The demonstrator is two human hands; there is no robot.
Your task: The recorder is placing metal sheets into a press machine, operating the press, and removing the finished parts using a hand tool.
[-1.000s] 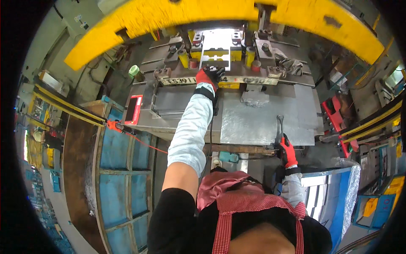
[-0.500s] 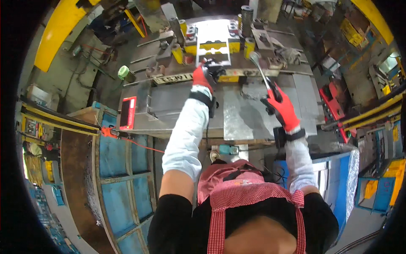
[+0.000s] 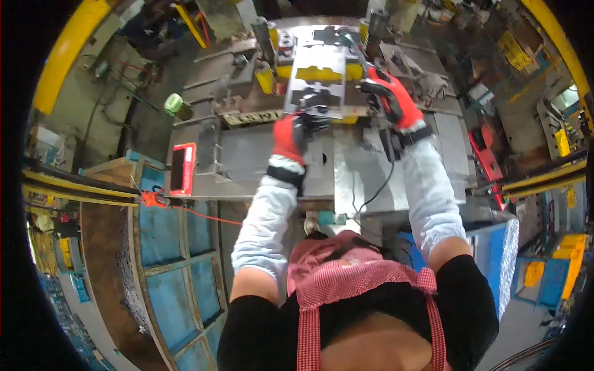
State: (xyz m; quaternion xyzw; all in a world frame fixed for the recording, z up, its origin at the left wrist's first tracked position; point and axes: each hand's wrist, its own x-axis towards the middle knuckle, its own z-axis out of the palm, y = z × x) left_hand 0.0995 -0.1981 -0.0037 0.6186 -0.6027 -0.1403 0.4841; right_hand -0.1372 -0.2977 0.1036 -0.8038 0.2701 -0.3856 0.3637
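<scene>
My left hand (image 3: 289, 137), in a red glove with black fingers, is at the near end of a bright metal plate (image 3: 318, 62). Its fingers curl at dark shapes on that end, and what they hold is hidden. Farther right, my right hand (image 3: 395, 100), in a matching glove, is closed around a slim long-handled tool (image 3: 357, 49). The tool reaches forward over the far part of the plate; its rounded head is blurred there. Yellow blocks (image 3: 318, 73) show through openings in the plate.
Dark posts (image 3: 263, 38) and yellow cylinders (image 3: 264, 78) flank the plate. A red-framed dark panel (image 3: 183, 169) lies at the left, near a green-topped container (image 3: 176, 105). A silvery sheet (image 3: 365, 176) covers the bench front. A blue framed rack (image 3: 164, 244) stands lower left.
My right hand has moved forward and left, carrying the tool from the right side to over the plate. My left hand has shifted slightly nearer to me.
</scene>
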